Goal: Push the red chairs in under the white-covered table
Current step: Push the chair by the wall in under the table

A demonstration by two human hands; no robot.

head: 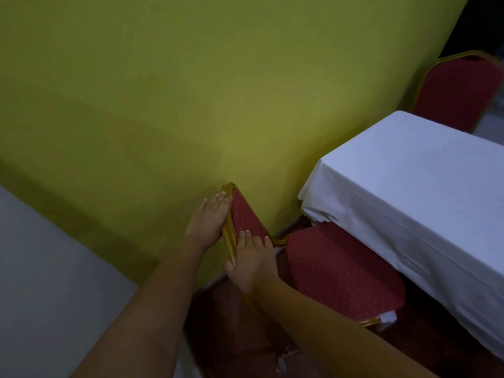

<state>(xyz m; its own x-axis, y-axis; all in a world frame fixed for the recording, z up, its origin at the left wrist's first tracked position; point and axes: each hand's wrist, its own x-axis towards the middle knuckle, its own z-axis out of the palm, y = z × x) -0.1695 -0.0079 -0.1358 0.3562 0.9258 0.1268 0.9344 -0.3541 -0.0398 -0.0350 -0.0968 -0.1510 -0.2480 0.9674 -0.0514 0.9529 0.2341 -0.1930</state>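
A red chair with a gold frame stands below me, its dotted seat [341, 266] partly under the white-covered table [425, 184] on the right. My left hand [208, 221] lies flat against the outer side of the chair's backrest [245, 214], fingers straight. My right hand [252, 264] rests over the backrest's gold top rail, fingers curled onto the red padding. A second red chair [455, 91] stands at the table's far end, top right, with only its backrest showing.
A yellow-green wall [191, 91] runs right behind the near chair and the table. Dark red-brown floor [231, 328] lies under the chair; a pale surface [41, 268] fills the lower left.
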